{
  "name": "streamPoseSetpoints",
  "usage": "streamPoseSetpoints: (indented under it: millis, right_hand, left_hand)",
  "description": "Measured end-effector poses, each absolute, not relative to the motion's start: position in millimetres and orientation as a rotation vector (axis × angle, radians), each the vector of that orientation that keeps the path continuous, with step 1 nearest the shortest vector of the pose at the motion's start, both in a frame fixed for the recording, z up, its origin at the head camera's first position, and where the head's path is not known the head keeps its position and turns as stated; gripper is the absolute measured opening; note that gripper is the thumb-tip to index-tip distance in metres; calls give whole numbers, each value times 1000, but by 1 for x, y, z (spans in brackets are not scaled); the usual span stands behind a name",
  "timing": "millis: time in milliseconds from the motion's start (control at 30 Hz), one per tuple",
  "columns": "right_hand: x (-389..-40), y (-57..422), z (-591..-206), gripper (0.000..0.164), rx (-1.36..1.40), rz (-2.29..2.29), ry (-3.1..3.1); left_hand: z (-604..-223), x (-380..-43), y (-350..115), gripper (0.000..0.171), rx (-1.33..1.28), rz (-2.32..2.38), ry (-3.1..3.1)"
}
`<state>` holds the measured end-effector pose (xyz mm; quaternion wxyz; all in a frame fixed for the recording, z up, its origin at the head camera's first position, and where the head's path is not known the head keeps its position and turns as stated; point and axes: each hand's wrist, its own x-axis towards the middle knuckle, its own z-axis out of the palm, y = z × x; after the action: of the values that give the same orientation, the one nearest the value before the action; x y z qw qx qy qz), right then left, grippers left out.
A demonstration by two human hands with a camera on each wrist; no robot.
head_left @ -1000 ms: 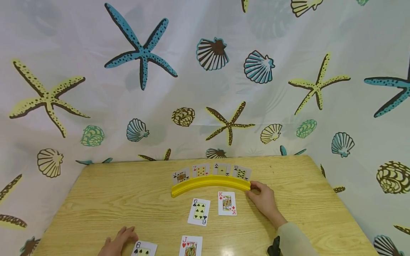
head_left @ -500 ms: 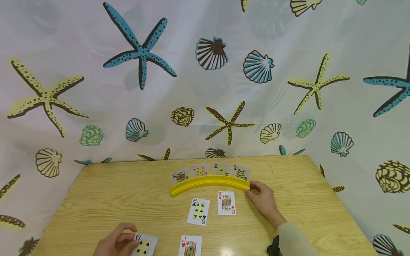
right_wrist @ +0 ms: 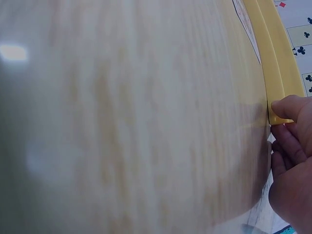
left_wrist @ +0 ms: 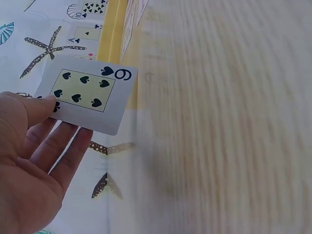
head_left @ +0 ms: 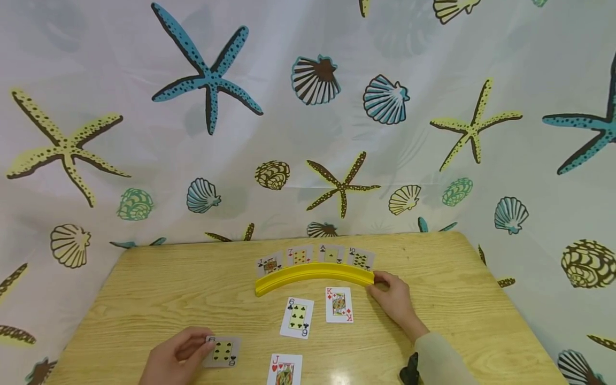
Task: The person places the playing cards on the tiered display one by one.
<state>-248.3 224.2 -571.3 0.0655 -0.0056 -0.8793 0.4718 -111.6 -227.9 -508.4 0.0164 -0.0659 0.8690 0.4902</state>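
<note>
My left hand [head_left: 175,355] pinches the six of spades [head_left: 223,353] by its edge between thumb and fingers. In the left wrist view, the thumb lies over the card's printed face and the fingers are behind it. My right hand [head_left: 394,299] grips the right end of a curved yellow card holder [head_left: 315,271]. In the right wrist view, the thumb presses on that yellow end [right_wrist: 280,109], with the other fingers curled below. Standing in the holder's slot are a jack [head_left: 269,264], the seven of diamonds [head_left: 300,255], the ace of clubs [head_left: 330,254] and a ten [head_left: 361,259].
Face up on the wooden table [head_left: 159,294] lie the six of clubs [head_left: 297,318], the king of diamonds [head_left: 339,305] and the jack of hearts [head_left: 285,371], cut off by the lower frame edge. A shell-patterned cloth [head_left: 269,133] hangs behind and beside the table.
My left hand took hold of the six of spades, lifted it and tilted it, moving slightly forward. The right hand keeps its grip on the card holder.
</note>
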Motion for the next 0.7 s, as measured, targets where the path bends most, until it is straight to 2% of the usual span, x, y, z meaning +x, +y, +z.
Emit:
streamPoseSetpoints:
  millis: [267, 700]
  right_hand:
    - [-249, 224, -572, 43, -12, 1415, -2654]
    - [-248, 224, -571, 42, -18, 1422, -2652]
  left_hand:
    - [-504, -122, -206, 15, -117, 1571, 2753]
    - [-504, -145, -182, 14, 77, 1653, 2771]
